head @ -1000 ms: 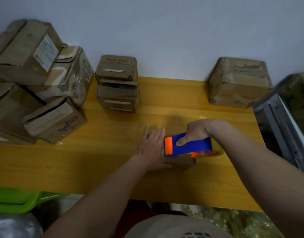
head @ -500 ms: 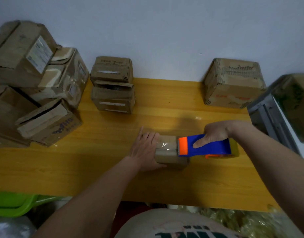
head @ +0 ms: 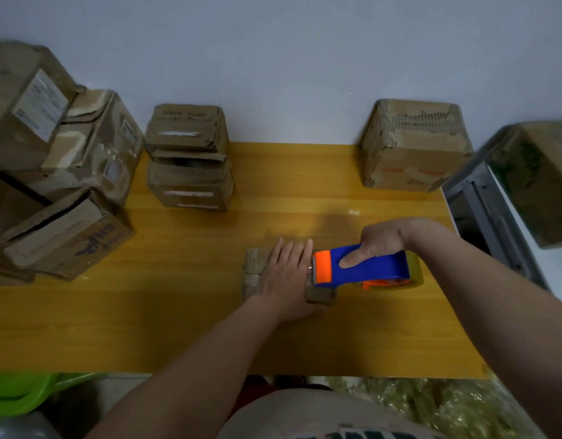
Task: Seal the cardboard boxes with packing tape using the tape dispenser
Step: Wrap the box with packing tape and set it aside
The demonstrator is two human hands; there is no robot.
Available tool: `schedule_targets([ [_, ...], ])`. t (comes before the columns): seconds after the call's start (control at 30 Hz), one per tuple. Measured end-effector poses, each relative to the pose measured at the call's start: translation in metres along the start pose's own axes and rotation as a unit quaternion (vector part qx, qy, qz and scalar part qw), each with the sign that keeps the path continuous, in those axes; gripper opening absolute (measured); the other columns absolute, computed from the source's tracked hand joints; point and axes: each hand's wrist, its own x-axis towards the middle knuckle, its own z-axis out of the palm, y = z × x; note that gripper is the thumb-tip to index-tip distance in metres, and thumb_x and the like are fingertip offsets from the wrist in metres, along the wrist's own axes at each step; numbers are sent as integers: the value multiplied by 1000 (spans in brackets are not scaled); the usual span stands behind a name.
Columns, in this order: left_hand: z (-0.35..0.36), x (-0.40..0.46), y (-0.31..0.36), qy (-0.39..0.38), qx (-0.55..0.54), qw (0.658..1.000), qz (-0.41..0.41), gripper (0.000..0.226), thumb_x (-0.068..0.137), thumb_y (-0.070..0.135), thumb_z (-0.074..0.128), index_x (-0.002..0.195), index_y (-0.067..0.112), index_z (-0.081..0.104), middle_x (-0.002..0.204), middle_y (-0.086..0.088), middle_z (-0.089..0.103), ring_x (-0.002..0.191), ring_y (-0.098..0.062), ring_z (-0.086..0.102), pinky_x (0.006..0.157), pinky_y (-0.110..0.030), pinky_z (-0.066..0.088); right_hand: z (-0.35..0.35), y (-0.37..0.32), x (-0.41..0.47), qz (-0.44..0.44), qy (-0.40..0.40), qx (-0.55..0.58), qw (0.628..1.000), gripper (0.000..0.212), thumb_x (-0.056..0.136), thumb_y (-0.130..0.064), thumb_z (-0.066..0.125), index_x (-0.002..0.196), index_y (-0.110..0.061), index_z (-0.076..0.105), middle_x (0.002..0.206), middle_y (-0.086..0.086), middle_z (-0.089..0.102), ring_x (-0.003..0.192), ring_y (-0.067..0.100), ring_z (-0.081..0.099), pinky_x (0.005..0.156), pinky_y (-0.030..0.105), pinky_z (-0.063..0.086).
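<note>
One small box (head: 257, 274) is mid-taping — your flat left hand (head: 289, 277) pins it, right hand (head: 379, 245) grips the dispenser (head: 359, 269); next, draw tape across.

You have open table (head: 178, 327) along the whole near edge and in the middle strip between your hands and the far wall. To the left, a heap of cardboard boxes (head: 61, 172) blocks that end. A two-high box stack (head: 189, 160) stands far centre-left, and a single box (head: 413, 147) sits far right. A clear gap runs between those two. A metal frame (head: 489, 210) borders the right edge.
</note>
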Motion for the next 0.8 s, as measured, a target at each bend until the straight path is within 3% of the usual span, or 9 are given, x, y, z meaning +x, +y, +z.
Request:
schedule_targets([
  [0.1,3,0,-3,21,-8,1000,5,129,64,93,36,151,6,-3,153,-12,23,142,-29,18,119,-47,-3,1,7,2,-4,-13,11,1000,53,72,-68,62,86,-17,64,81,1,69,75,19,65,70,29,51],
  [0.3,5,1,-3,24,-18,999,13,126,64,91,38,151,10,-2,151,-10,24,139,-29,20,118,-46,-1,2,36,-10,0,-34,13,999,79,57,-71,64,109,-12,62,106,10,69,98,27,66,93,41,51],
  [0.47,3,1,-2,22,-5,1000,8,126,64,90,44,152,12,-4,153,-8,21,140,-28,18,119,-45,-2,-1,69,-23,25,-34,-7,999,65,60,-71,60,95,-16,64,94,4,68,90,24,64,92,39,48],
  [0.6,-1,3,-13,22,5,999,31,124,65,89,46,153,17,-3,150,-9,23,137,-28,21,119,-48,-3,6,68,-19,20,-26,8,999,60,69,-69,60,95,-15,61,94,5,66,88,24,63,90,38,48],
  [0.67,-1,6,-20,13,10,999,36,124,64,89,45,152,19,-8,153,-7,17,141,-28,15,118,-51,-6,10,67,-15,13,-33,32,999,61,68,-68,60,95,-13,60,92,8,68,83,24,64,85,37,50],
  [0.8,2,10,-20,-7,16,999,31,130,60,94,40,149,22,-21,158,-3,-23,144,-27,-23,115,-53,-15,16,68,-14,26,-59,89,994,49,85,-54,58,99,-7,58,80,11,70,68,24,67,71,33,54],
])
